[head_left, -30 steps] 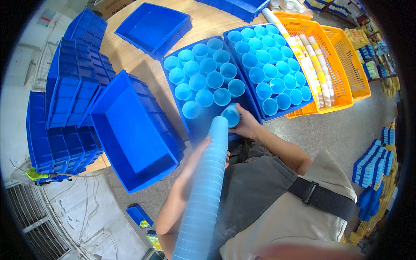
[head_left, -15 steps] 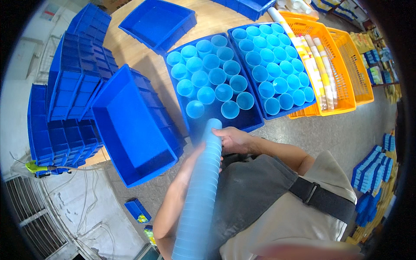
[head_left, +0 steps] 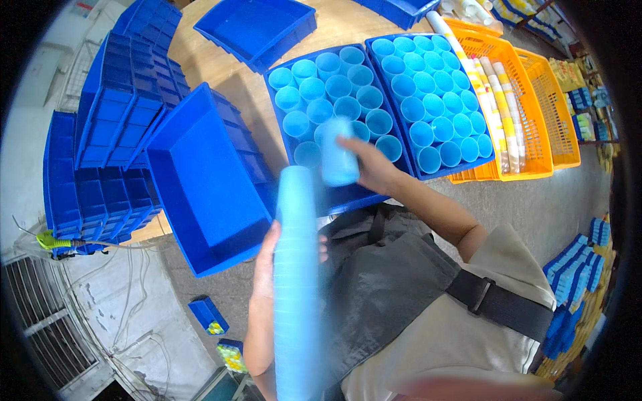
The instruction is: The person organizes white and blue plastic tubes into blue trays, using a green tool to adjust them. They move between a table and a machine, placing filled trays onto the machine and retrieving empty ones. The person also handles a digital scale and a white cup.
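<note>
Both of our hands are occupied with light-blue plastic cups. Our left hand (head_left: 267,264) is wrapped around a tall stack of nested cups (head_left: 296,281), fingers closed on its middle; the stack rises nearly upright from the lower edge of the view to just below the trays. Our right hand (head_left: 373,170) is closed on a single cup (head_left: 338,160), gripped by its side and held just above the top of the stack, over the near edge of the left tray (head_left: 348,197).

We see the left tray, dark blue, partly filled with upright cups standing mouth up in rows; its near strip lies bare. Touching it on the right, the right tray (head_left: 491,164) is packed with upright cups throughout. Just beyond the right tray stand two orange baskets (head_left: 535,107), the nearer holding long sleeves of pale cups lying side by side. To our left an empty blue bin (head_left: 200,180) leans tilted against stacks of blue bins (head_left: 100,134). Another empty blue bin (head_left: 257,27) rests on the wooden table (head_left: 214,67) farther off. A black strap (head_left: 498,307) crosses our torso.
</note>
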Demonstrator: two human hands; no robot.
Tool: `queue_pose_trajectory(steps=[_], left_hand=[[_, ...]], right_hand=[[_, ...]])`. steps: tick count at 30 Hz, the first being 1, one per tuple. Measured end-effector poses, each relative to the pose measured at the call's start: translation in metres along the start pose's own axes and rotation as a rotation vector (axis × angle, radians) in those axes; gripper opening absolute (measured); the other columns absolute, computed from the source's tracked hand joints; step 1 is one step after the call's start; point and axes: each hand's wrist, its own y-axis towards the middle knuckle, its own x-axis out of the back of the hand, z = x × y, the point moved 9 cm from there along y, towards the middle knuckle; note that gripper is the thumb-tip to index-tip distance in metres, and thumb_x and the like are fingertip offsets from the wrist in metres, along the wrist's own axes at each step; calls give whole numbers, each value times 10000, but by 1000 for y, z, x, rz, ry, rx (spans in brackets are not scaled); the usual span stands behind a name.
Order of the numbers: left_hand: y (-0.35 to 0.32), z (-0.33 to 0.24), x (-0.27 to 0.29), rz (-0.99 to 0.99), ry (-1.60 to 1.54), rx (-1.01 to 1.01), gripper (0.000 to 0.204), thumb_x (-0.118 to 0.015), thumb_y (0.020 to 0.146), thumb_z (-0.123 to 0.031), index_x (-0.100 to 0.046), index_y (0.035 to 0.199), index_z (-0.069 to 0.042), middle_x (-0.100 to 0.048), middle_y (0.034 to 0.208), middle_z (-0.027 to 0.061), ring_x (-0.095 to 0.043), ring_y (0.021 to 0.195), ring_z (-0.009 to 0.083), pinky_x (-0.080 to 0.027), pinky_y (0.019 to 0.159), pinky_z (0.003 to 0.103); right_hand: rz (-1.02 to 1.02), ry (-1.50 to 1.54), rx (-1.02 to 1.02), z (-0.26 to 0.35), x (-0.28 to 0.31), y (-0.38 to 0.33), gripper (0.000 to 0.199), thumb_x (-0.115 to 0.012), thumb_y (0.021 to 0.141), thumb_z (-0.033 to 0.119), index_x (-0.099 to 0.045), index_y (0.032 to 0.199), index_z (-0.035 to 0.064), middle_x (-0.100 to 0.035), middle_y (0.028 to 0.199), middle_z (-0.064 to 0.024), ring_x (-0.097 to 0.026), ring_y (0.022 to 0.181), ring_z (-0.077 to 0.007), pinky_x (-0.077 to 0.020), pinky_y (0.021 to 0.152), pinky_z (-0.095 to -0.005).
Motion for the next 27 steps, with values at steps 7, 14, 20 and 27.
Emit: queue_pose_trajectory(steps=[7,14,20,27], left_hand=[[5,-6,3,-23,94,-96,511,-604,979,-381,-559,1293,20,-673,1094,215,-696,913,255,-596,770,356],[-3,49,-11,-137,228,443,535,-557,1014,-397,-507,1334,29,-672,1060,188,-703,862,258,-594,761,350],[10,50,-4,-147,349,370,509,-686,928,-429,-610,1240,-34,-670,949,68,-640,794,123,-536,680,269],[22,26,-8,-9,547,84,579,-708,904,-366,-548,1306,20,-686,1068,136,-680,872,175,-564,720,287]], right_hand=[[-25,-358,-369,-78,26,-34,888,-739,882,420,-300,1519,-17,-431,1492,-227,-469,1338,-372,-389,1113,-466],[264,-2047,958,-18,-47,-129,515,-637,860,181,-548,1365,135,-561,1374,-107,-582,1204,-243,-445,928,-408],[-279,-1995,750,25,5,-125,566,-631,834,120,-500,1381,51,-521,1388,-171,-545,1231,-342,-431,992,-478],[165,-2036,1192,25,-74,-132,499,-650,881,174,-546,1367,128,-559,1403,-97,-549,1275,-218,-454,972,-452]])
